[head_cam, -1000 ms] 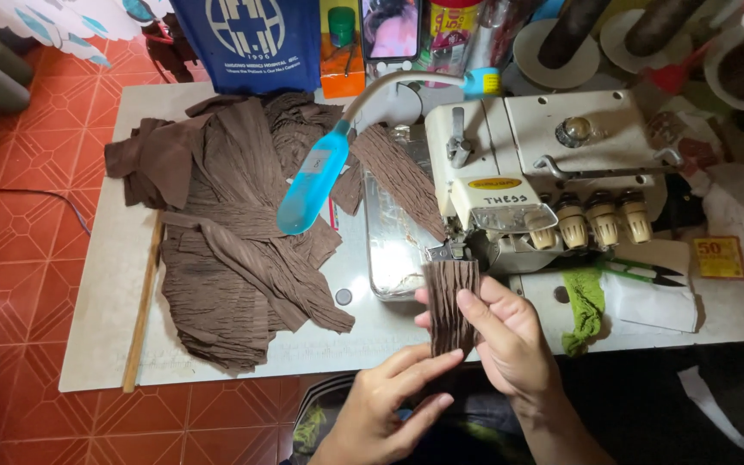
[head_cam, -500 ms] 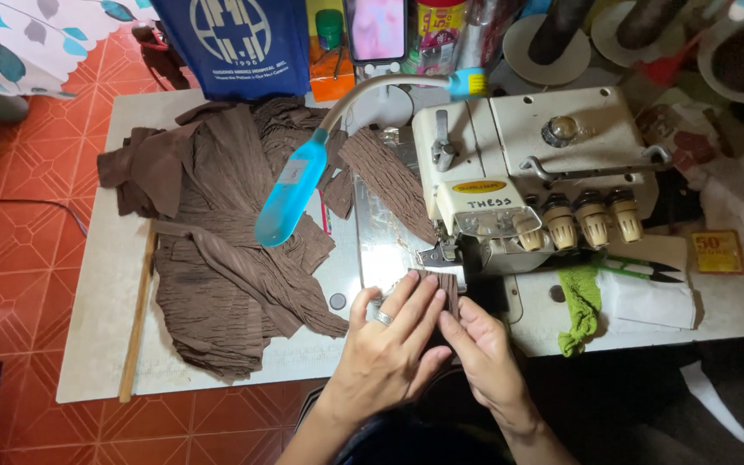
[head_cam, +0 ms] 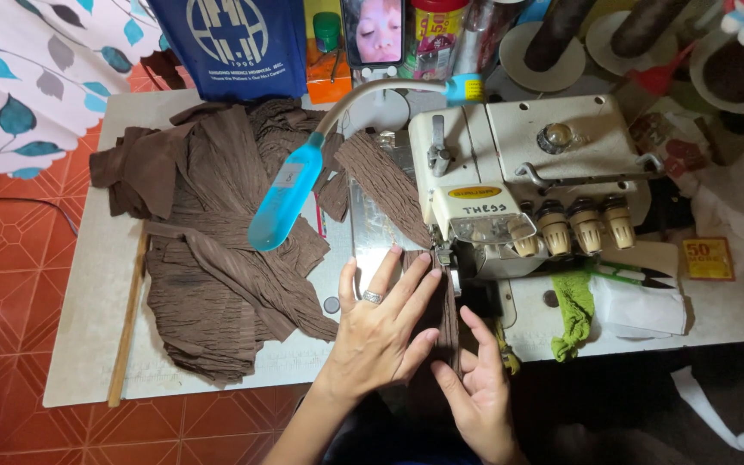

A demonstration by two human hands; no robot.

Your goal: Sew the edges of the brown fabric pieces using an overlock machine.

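My left hand (head_cam: 382, 331), wearing a ring, lies flat with fingers spread on a narrow strip of brown pleated fabric (head_cam: 446, 303) on the machine bed, fingertips close to the presser foot of the cream sewing machine (head_cam: 527, 181). My right hand (head_cam: 480, 392) sits below and to the right, fingers pinching the near end of the same strip at the table's front edge. Another brown strip (head_cam: 385, 185) trails away behind the needle area. Most of the strip under my left hand is hidden.
A heap of brown pleated fabric pieces (head_cam: 208, 250) covers the left of the white table (head_cam: 88, 344). A blue flexible lamp (head_cam: 286, 198) hangs over it. A wooden stick (head_cam: 127, 319) lies along the left. Green cloth (head_cam: 573, 314), scissors (head_cam: 630, 274) and white cloth sit right of the machine.
The strip, earlier held up in both hands in front of the machine, now lies flat at the presser foot. My left hand has spread over it; my right hand dropped to its near end.
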